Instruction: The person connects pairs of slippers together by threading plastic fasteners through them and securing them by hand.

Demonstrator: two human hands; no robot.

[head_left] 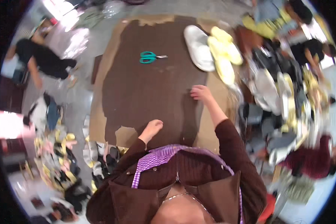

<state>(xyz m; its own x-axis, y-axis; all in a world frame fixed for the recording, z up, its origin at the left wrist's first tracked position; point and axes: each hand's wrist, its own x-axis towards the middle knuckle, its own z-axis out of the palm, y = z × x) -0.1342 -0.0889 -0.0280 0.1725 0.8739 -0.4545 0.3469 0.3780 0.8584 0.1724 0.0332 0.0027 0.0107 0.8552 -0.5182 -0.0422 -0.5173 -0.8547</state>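
A large dark brown sheet of material [149, 86] lies flat on a tan board [97, 115]. My left hand [152, 128] rests on the sheet's near edge with its fingers curled and nothing in them. My right hand [201, 92] presses on the sheet near its right edge, fingers bent, nothing gripped. Teal-handled scissors [150, 57] lie on the far part of the sheet, well beyond both hands.
White and pale yellow shoe soles [212, 48] are stacked at the board's far right corner. Heaps of soles and shoe parts [280, 93] fill the right side, and more lie on the floor at left [59, 156]. Other people sit at left [41, 56] and at right [310, 160].
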